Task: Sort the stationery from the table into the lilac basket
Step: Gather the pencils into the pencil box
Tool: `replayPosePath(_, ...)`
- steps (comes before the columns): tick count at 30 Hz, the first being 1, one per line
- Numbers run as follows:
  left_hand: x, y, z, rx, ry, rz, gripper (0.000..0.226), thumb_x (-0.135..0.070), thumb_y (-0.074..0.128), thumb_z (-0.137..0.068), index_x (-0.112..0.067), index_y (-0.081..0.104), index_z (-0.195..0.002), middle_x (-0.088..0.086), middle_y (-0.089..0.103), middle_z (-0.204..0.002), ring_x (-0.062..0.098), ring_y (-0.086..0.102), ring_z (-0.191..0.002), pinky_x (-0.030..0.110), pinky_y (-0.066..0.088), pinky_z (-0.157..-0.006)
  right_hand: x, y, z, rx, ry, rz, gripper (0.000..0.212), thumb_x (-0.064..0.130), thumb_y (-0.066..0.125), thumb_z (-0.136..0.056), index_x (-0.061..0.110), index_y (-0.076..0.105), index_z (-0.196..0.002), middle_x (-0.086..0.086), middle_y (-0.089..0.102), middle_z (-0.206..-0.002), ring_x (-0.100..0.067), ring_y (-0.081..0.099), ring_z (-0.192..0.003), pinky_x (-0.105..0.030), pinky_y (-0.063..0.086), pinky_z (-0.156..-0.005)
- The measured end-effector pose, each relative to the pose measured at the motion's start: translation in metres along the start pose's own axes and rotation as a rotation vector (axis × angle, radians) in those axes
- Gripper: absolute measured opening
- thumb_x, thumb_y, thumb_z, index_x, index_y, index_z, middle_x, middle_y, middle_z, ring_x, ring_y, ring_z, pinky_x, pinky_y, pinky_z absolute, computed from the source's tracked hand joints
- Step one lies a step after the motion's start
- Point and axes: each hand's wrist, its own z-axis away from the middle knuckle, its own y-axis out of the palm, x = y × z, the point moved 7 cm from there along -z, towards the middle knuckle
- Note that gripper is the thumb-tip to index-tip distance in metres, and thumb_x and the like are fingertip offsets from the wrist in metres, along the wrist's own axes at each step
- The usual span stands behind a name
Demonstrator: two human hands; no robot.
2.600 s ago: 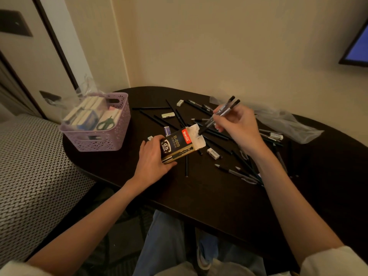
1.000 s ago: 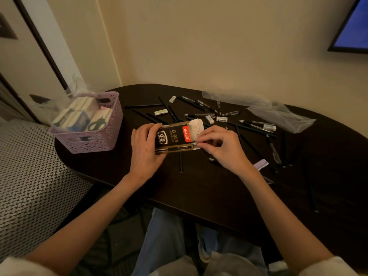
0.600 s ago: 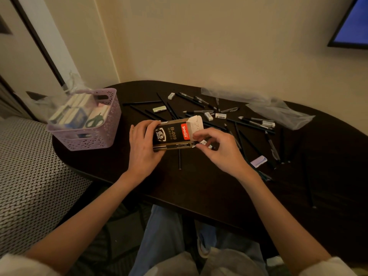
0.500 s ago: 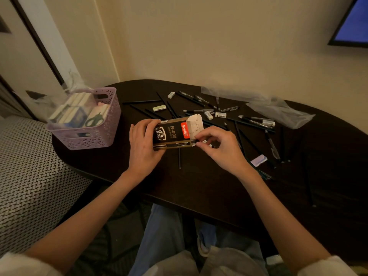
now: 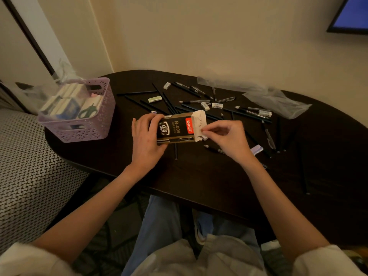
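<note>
The pen box (image 5: 175, 128), black with a red label and "0.5 mm" printed on it, lies on its side near the middle of the dark worktop (image 5: 199, 176), its white end flap (image 5: 200, 121) open toward 3 o'clock. The left hand (image 5: 145, 140) has its grip wrapped round the closed end of the box, fingers curled over the top edge and thumb along the near side. The right hand (image 5: 227, 138) sits at 3 o'clock from the box; its grip is nearly closed, thumb and forefinger pinching at the lower corner of the open flap, the other fingers curled in. Something small and white shows at the fingertips there, possibly a tab of the box, but the view is too dim to tell.

From 12 to 2 o'clock of the box, loose pens (image 5: 251, 112) and dark pencils (image 5: 139, 92) lie scattered, with several small white erasers (image 5: 205, 106) among them. A lilac eraser (image 5: 256, 150) lies just beside the right wrist. At 1 o'clock, by the wall, lies a crumpled clear plastic bag (image 5: 274, 101).

The lilac basket (image 5: 83, 128) stands at 9 o'clock on the worktop's left end, well apart from the box, holding boxes and green-handled scissors (image 5: 87, 111).
</note>
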Motion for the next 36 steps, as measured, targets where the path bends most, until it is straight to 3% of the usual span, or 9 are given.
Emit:
replayPosePath(3,0.003,0.003,0.002,0.0,-0.028,0.005,0.076,-0.023,0.079,-0.07,-0.017,0.04,-0.135,0.01,0.047,-0.133,0.027,0.04,-0.13,0.06,0.027,-0.11,-0.011,-0.027,0.001,-0.161,0.059,0.045,0.016,0.011,0.068,-0.086,0.022,0.071,-0.098,0.01,0.068,-0.095,0.001,0.063,-0.089,-0.012,0.05,-0.077)
replayPosePath(5,0.005,0.005,0.004,-0.002,-0.039,0.011,0.076,-0.023,0.079,-0.07,-0.017,0.039,-0.134,0.01,0.047,-0.133,0.027,0.041,-0.129,0.058,0.031,-0.108,-0.02,-0.038,0.001,-0.175,0.119,0.172,0.016,0.011,0.067,-0.087,0.018,0.07,-0.101,0.008,0.066,-0.095,-0.001,0.061,-0.087,-0.013,0.048,-0.074)
replayPosePath(10,0.008,0.011,0.01,0.009,-0.051,0.006,0.076,-0.023,0.081,-0.069,-0.015,0.041,-0.133,0.011,0.049,-0.132,0.027,0.042,-0.127,0.055,0.033,-0.107,-0.054,-0.022,0.009,0.234,0.295,0.579,0.022,0.014,0.07,-0.085,0.018,0.068,-0.106,0.004,0.064,-0.101,-0.004,0.057,-0.087,-0.02,0.047,-0.076)
replayPosePath(12,0.008,0.012,0.012,0.011,-0.06,0.013,0.076,-0.023,0.081,-0.069,-0.015,0.041,-0.133,0.011,0.049,-0.132,0.026,0.042,-0.127,0.054,0.032,-0.108,-0.061,-0.015,0.015,0.297,0.312,0.638,0.023,0.015,0.071,-0.085,0.017,0.067,-0.107,0.001,0.065,-0.104,-0.008,0.057,-0.089,-0.023,0.048,-0.079)
replayPosePath(15,0.008,0.011,0.013,0.01,-0.067,0.024,0.076,-0.024,0.081,-0.069,-0.015,0.041,-0.134,0.01,0.048,-0.132,0.026,0.041,-0.127,0.053,0.032,-0.109,-0.064,-0.013,0.019,0.284,0.308,0.688,0.026,0.017,0.069,-0.086,0.017,0.064,-0.112,0.0,0.062,-0.105,-0.011,0.058,-0.094,-0.025,0.048,-0.08)
replayPosePath(21,0.002,0.01,0.01,0.001,-0.068,0.053,0.076,-0.026,0.082,-0.07,-0.015,0.041,-0.133,0.01,0.049,-0.132,0.025,0.042,-0.126,0.053,0.035,-0.107,-0.058,-0.014,0.026,0.267,0.272,0.762,0.008,0.02,0.063,-0.091,0.016,0.068,-0.096,-0.001,0.055,-0.107,-0.012,0.056,-0.09,-0.026,0.045,-0.074)
replayPosePath(27,-0.009,0.014,0.003,0.011,-0.053,0.089,0.075,-0.027,0.081,-0.071,-0.014,0.042,-0.133,0.009,0.05,-0.132,0.025,0.043,-0.127,0.05,0.033,-0.108,-0.067,-0.039,0.037,0.206,0.406,0.788,0.012,0.019,0.068,-0.087,0.017,0.066,-0.099,-0.003,0.053,-0.112,-0.013,0.056,-0.092,-0.03,0.052,-0.08)
replayPosePath(36,-0.014,0.019,0.0,0.031,-0.048,0.11,0.075,-0.027,0.082,-0.07,-0.014,0.043,-0.132,0.009,0.05,-0.131,0.026,0.043,-0.127,0.053,0.037,-0.104,-0.075,-0.049,0.047,0.138,0.437,0.773,0.023,0.022,0.07,-0.084,0.02,0.057,-0.103,-0.001,0.052,-0.105,-0.013,0.055,-0.088,-0.029,0.051,-0.075)
